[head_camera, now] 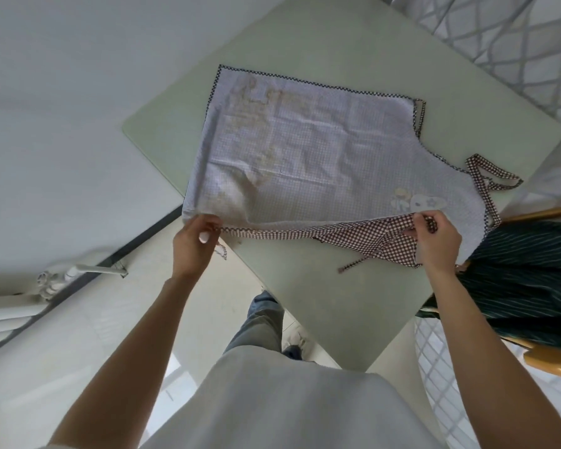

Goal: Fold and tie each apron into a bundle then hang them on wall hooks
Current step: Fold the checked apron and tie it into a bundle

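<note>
A checked apron [308, 147] lies spread on the pale green table [337, 34], pale inner side up, with a dark checked trim. Its near edge is lifted and turned over, showing the brown gingham face [366, 236]. My left hand [195, 238] pinches the near left corner of that edge. My right hand [434, 238] grips the near right part by the bib. The neck strap [486, 176] loops at the right, and a thin tie [353, 265] trails on the table below the fold.
A dark green striped cloth [531, 280] hangs over a wooden chair [551, 364] at the right. A white radiator with a pipe [55, 277] stands low on the left wall. Patterned floor shows at the right and top right.
</note>
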